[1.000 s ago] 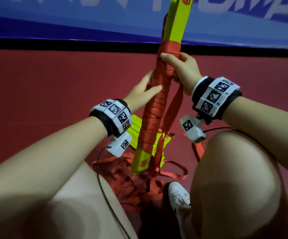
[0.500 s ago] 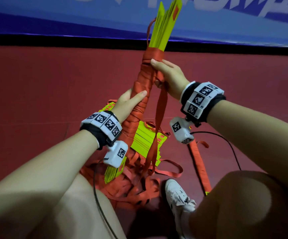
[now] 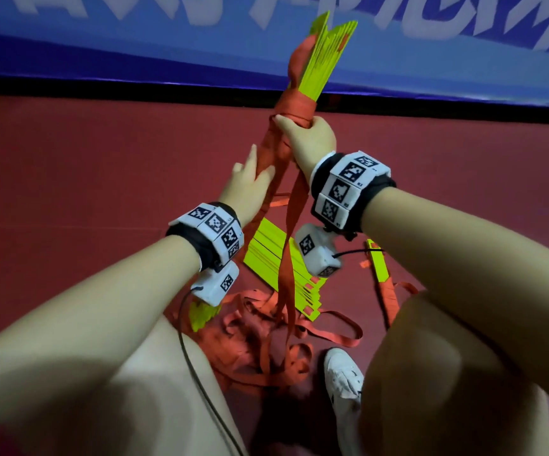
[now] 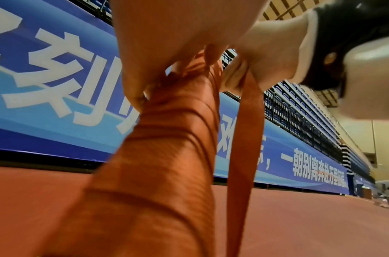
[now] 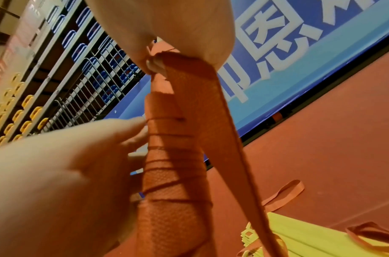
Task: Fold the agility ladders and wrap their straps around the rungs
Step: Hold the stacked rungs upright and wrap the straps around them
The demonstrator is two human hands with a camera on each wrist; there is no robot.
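Rungs [image 3: 324,54], yellow-green and stacked into one bundle, held upright above the red floor [image 3: 85,179], bound along most of the length in orange strap [image 3: 294,103]. Right hand [image 3: 306,136] curled round the top of the wrapped part, pinning the newest turn and pinching the free end of strap, which hangs down past the wrist toward the loose heap of webbing [image 3: 266,340] on the floor. Left hand [image 3: 250,189] lower down, fingers straight and spread, laid flat against the side of the wraps to steady the bundle, gripping nothing. A second ladder's flat stack of rungs [image 3: 279,258] lying on the floor behind, not yet wrapped.

For the step in hand, probably best to keep the free strap taut, lay each new turn flat and half over the last, and stop short of the fanned rung tips so nothing slides off. Worth watching: twists in the hanging strap, and snags in the heap below.
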